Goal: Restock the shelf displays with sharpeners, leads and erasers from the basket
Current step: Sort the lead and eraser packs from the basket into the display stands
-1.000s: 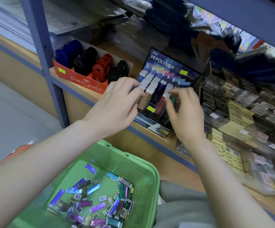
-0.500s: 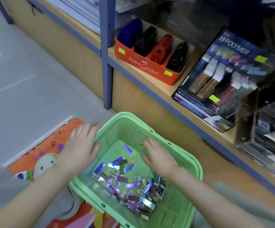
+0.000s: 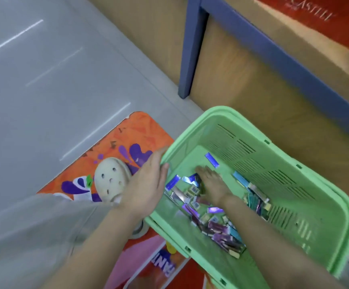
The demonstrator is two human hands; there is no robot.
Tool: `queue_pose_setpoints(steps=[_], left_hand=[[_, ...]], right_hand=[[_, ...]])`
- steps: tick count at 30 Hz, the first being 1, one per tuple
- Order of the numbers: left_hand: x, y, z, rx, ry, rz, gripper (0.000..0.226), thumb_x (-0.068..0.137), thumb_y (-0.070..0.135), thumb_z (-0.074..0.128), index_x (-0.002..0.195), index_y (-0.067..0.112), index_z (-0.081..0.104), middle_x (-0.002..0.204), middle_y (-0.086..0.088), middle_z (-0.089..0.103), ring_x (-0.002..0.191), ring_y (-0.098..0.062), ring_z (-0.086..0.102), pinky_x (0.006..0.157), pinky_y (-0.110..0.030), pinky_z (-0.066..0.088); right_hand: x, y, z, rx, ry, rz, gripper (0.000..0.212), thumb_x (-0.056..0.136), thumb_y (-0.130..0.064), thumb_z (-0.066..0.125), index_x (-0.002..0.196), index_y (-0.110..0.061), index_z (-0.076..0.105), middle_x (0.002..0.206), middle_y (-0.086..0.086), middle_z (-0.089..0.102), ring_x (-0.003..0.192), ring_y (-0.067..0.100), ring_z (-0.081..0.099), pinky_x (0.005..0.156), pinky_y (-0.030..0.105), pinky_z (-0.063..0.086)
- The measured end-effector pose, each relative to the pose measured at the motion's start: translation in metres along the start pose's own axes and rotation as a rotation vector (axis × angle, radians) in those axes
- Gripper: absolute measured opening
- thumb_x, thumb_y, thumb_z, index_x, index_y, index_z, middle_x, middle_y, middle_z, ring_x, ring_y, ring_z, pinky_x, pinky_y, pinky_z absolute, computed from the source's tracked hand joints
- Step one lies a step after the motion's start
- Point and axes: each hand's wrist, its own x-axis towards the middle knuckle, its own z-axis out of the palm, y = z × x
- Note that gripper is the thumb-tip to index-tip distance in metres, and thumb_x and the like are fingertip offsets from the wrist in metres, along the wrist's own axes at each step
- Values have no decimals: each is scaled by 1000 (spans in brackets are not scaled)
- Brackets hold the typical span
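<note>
A green plastic basket (image 3: 307,207) sits on the floor below the shelf. Inside lies a loose pile of shiny purple, blue and teal lead cases (image 3: 217,224); one blue case (image 3: 211,160) lies apart near the far wall. My left hand (image 3: 146,184) rests flat against the basket's left rim, fingers straight. My right hand (image 3: 211,182) is down inside the basket, palm down on the pile, fingers spread over the cases. Whether it holds one is hidden under the palm.
The red Faber-Castell sharpener box (image 3: 315,15) stands on the wooden shelf at top right, beside a blue shelf post (image 3: 190,49). An orange printed mat (image 3: 127,142) and a pale clog shoe (image 3: 111,180) lie left of the basket on grey floor.
Both hands left the Hi-Polymer display and dropped to the basket. The view has tilted down and closer; my right hand has slid further left into the cases.
</note>
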Motion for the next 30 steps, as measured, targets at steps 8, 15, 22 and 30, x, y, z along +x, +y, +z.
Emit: queue_pose_setpoints(steps=[8,15,22,30], left_hand=[[3,-7,7,52,63,-21,34,101,29,30,133,22,39,109,5,56,95,-20,57,71,-29,35],[0,-10,11,52,68,-45,33,101,30,29,132,24,40,89,13,50,71,-9,49,61,-25,28],[-1,-11,12,130,198,66,35,97,20,35,128,9,48,114,-4,50,104,-15,44,93,-21,29],[-13,38,56,-341,130,-162,28,101,19,36,127,13,45,115,5,47,109,-8,47,93,-22,40]], right_hand=[[13,2,39,-12,-4,-15,83,74,-37,77,142,-18,34,136,3,44,128,24,36,104,32,27],[-17,-7,73,205,-80,93,40,97,-25,51,133,-11,40,128,12,52,106,30,58,84,34,43],[-38,-22,41,555,68,104,23,95,-25,56,117,-19,50,82,-5,57,66,6,51,61,17,39],[-79,-61,-34,1029,360,-21,13,90,-12,63,84,-17,53,50,-16,50,44,-1,40,50,11,33]])
